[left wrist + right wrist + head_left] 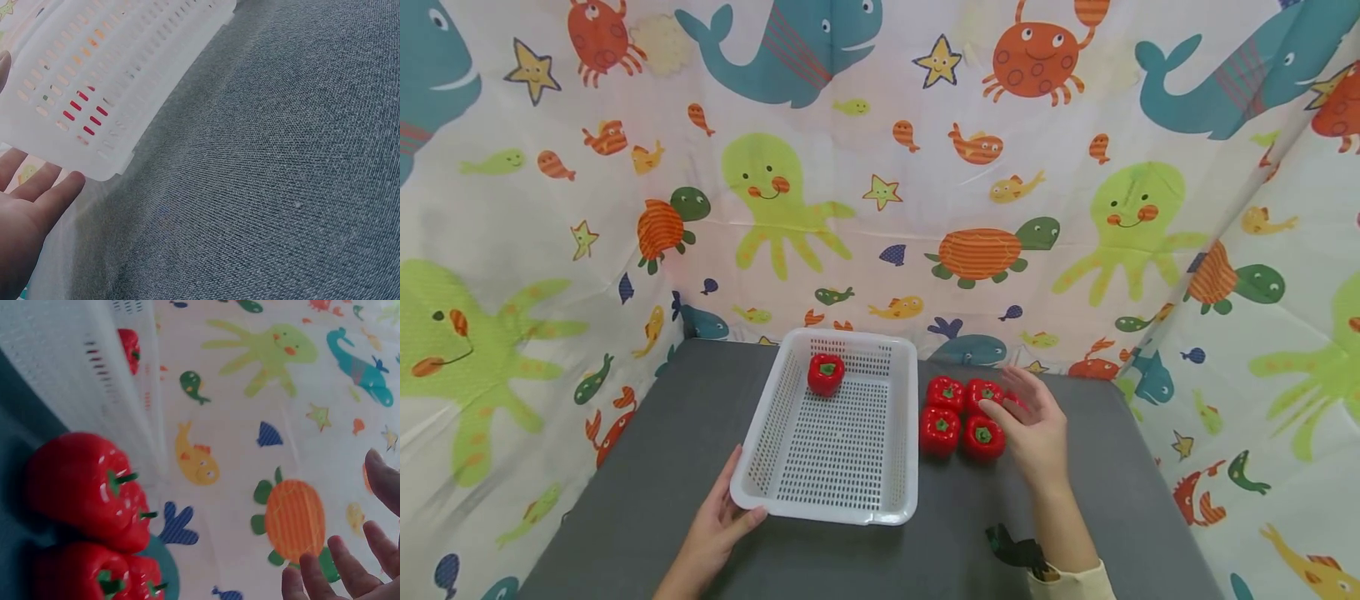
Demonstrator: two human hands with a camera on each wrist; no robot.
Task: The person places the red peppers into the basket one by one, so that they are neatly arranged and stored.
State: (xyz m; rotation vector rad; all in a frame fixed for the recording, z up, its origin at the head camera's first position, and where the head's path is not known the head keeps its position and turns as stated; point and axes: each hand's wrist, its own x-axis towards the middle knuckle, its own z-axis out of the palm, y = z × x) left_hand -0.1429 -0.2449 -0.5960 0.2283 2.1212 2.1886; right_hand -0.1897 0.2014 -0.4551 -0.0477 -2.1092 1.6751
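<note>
Holding nothing that shows, the right fingers point(351, 565) stand spread and loosely bent, with the right hand point(1036, 425) over the right edge of the pepper group. The left hand point(709, 527) holds the basket's near left corner, thumb on the near rim and fingers along the left side. Beside the right hand, four red peppers point(940, 432) sit close together on the table point(1112, 492), and at least one more is partly hidden behind that hand. They lie just right of the white basket point(910, 433); a single pepper point(825, 383) rests inside it, near the far left corner. With the peppers so close, a low sweep or wide grasp could knock a neighbour and scatter the group; their glossy skins might slip from a light pinch, and one carried too low could catch the basket's right rim. Should the left hand's hold slacken, such a bump could slide the basket. The peppers' stems point mostly upward; their bodies are squat, with no clear long axis. The basket's long axis runs away from the person, towards the printed curtain point(865, 242) behind the table.
</note>
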